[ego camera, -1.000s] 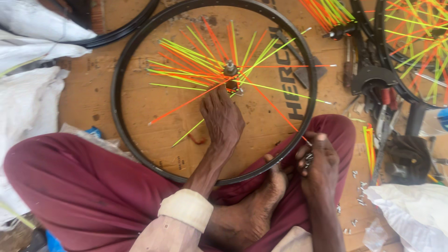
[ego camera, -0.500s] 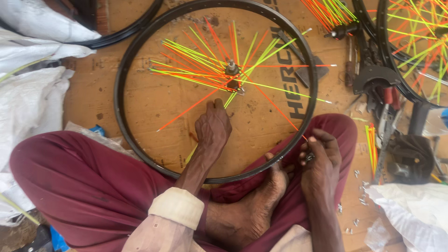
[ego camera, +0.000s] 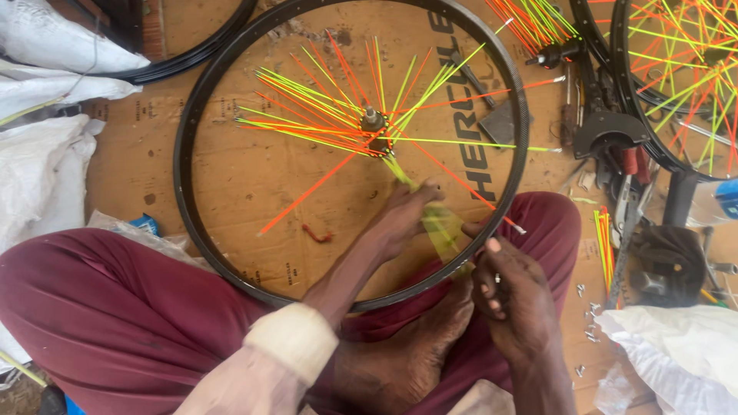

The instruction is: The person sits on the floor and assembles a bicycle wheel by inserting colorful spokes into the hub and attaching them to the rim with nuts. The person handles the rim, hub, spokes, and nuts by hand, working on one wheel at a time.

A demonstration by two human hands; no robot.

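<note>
From the head camera, looking down: you sit cross-legged on cardboard [ego camera: 231, 177] in maroon trousers [ego camera: 115, 307], with a black wheel rim [ego camera: 188, 146] lying flat in front of you, its near edge over your lap and bare foot [ego camera: 415, 346].

Orange and yellow-green spokes [ego camera: 307, 115] fan out loosely from the hub [ego camera: 375, 127] at the rim's middle, most pointing left and far.

Your left hand [ego camera: 407, 215] reaches inside the rim, just near-right of the hub, its fingers closed around a yellow-green spoke [ego camera: 442, 227] that is blurred, so the exact grip is hard to make out.

Your right hand [ego camera: 511, 296] sits at the rim's near-right edge, fingers curled and pinched on something small and pale; you cannot tell what it is.

To the far right lies a second wheel [ego camera: 684, 84] with the same coloured spokes, beside dark metal tools [ego camera: 607, 134]. A loose bundle of spokes [ego camera: 605, 242] lies right of your knee, with small metal bits scattered near it. White sacks [ego camera: 46, 154] lie to the left and at the near right.
</note>
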